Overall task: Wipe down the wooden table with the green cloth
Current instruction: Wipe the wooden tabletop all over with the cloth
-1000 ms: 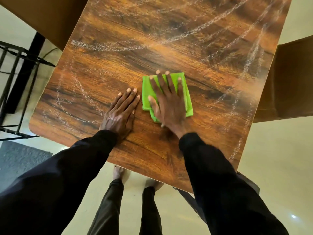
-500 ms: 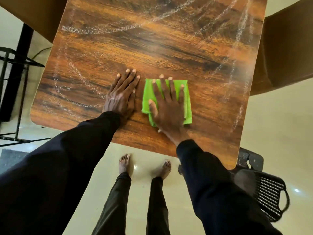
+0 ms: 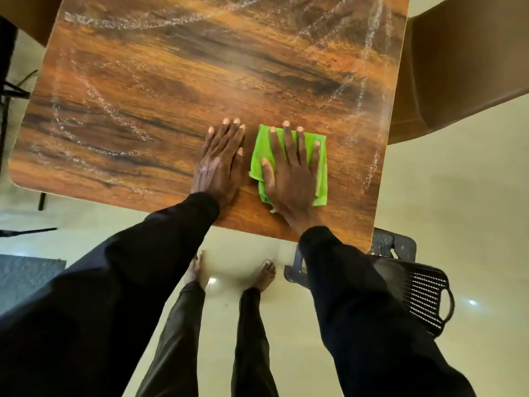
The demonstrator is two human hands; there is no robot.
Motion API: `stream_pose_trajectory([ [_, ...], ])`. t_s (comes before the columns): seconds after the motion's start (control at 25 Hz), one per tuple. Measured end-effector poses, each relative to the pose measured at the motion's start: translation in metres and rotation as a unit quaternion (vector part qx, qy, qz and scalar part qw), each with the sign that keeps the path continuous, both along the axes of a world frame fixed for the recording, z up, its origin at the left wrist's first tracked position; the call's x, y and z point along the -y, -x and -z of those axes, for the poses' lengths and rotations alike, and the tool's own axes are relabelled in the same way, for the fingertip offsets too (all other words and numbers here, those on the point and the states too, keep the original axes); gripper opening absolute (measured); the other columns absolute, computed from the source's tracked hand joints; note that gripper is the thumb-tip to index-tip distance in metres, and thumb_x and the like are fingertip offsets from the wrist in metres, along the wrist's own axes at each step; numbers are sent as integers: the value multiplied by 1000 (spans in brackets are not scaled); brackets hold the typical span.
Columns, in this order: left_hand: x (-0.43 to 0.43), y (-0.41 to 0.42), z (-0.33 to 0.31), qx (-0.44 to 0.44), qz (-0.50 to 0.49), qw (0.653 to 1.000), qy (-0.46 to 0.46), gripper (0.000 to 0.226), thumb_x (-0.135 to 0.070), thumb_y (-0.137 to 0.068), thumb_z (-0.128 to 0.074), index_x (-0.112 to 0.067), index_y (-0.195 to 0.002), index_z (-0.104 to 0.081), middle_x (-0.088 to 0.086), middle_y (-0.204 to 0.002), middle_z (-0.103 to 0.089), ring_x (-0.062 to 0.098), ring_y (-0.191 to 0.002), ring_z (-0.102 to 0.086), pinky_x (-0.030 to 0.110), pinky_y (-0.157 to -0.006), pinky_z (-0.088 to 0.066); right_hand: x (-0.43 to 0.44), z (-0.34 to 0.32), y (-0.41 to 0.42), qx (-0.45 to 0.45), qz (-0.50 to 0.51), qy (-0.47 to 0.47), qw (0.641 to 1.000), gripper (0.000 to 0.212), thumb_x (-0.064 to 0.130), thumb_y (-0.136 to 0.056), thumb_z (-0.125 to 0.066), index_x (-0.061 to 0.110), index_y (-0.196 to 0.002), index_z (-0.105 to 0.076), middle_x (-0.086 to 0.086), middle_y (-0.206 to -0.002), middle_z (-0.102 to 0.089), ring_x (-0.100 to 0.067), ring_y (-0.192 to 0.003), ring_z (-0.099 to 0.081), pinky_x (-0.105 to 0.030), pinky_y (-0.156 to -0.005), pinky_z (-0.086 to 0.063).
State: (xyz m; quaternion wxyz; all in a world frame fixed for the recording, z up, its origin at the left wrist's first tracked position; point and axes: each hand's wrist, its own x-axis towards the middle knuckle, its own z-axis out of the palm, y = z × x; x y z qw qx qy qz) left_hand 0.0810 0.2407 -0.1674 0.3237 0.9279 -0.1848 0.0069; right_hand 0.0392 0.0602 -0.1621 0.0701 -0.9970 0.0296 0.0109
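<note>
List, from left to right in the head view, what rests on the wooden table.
Left hand, flat on the wooden table → green cloth, with the right hand pressed flat on top of it.

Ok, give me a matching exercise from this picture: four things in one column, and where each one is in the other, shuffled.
1 left hand
2 right hand
3 green cloth
4 black chair

A under a palm
B flat on the bare wooden table
C on the floor by the table's corner
D pressing on the cloth

Pairs: 1-B, 2-D, 3-A, 4-C.
</note>
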Motion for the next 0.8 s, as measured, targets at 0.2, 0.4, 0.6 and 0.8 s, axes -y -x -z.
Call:
stream_pose_trajectory([
  [0.2, 9, 3, 3, 35, -9, 998, -52, 49, -17, -111, -47, -4, -158, -45, 16, -169, -35, 33, -160, -29, 55, -132, -22, 48, 7, 81, -23, -149, -7, 988, 65, 51, -116, -36, 24, -174, -25, -6, -184, -11, -32, -171, -2, -67, -134, -9],
  [0.4, 14, 5, 1, 40, -5, 995, -95, 53, -27, -112, -40, -6, -161, -40, 13, -172, -29, 30, -163, -23, 53, -133, -19, 108, 1, 26, -5, -4, 10, 1000, 65, 49, -114, -31, 23, -174, -27, -5, -184, -13, -30, -171, -6, -64, -135, -7],
  [0.6, 17, 5, 2, 53, -17, 995, -88, 51, -23, -110, -45, -6, -159, -45, 13, -170, -34, 30, -161, -27, 54, -132, -22, 88, 9, 37, 0, -120, -7, 993, 67, 52, -113, -39, 24, -173, -27, -7, -184, -12, -34, -171, -6, -67, -134, -10],
  [0.8, 16, 3, 5, 47, -17, 995, -88, 53, -25, -110, -43, -6, -159, -43, 13, -170, -33, 30, -161, -27, 53, -133, -21, 150, 8, 86, -25, -167, 21, 985, 66, 55, -115, -31, 27, -174, -23, -6, -184, -9, -33, -171, -7, -68, -133, -14],
])
